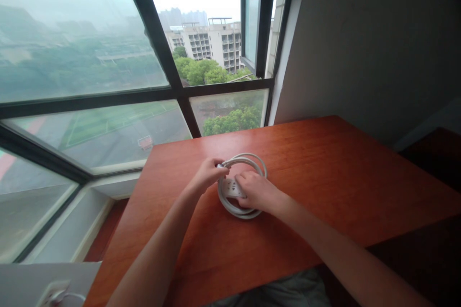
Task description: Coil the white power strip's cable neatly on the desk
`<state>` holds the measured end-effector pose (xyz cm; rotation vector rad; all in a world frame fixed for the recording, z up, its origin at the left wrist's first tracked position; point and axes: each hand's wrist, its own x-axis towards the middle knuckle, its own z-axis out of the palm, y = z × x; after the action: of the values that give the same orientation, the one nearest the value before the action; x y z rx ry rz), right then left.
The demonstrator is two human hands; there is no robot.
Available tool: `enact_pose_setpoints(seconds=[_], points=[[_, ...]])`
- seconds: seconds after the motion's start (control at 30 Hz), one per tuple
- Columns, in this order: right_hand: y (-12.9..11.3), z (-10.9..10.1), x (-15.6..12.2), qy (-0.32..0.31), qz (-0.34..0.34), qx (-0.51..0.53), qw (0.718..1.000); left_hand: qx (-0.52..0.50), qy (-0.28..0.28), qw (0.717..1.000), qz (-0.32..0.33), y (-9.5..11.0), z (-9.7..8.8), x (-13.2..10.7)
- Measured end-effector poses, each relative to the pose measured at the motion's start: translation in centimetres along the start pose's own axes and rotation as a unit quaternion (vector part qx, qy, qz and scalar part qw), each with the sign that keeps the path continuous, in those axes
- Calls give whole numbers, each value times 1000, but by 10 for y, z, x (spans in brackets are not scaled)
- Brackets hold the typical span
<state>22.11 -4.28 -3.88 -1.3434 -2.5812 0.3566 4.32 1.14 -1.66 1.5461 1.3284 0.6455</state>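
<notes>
A white power strip (232,188) lies inside its own coiled white cable (240,214) on the reddish-brown wooden table. My right hand (255,189) grips the strip at its right end, fingers over the top and thumb at the near side; socket holes show on the uncovered part. At the far left of the coil, my left hand (212,172) pinches a small white piece at the cable's end, which looks like the plug. Its fingers partly cover that piece. Loops of cable pass around and beneath both hands.
The wooden table (324,172) meets a dark-framed window (180,87) at the back, with one pane swung outward. A grey wall (342,43) rises to the right. Low at the left, a wall socket (57,292) has a white plug and cord in it.
</notes>
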Motion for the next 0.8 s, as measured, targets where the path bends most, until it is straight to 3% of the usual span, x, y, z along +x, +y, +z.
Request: enact_pose_setpoints(seconds=[0.1,0.27,0.47,0.8], points=[[2,4,-2,26,8,34,999,27,13,1000,10,-13,-4,1],[10,0,-6,38,-41,117,992,109,12,994,29,-26,-7,9],[15,-8,-11,50,-49,119,990,187,28,981,42,-31,-5,14],[22,-21,-13,-19,-121,103,987,342,24,937,71,-25,-10,18]])
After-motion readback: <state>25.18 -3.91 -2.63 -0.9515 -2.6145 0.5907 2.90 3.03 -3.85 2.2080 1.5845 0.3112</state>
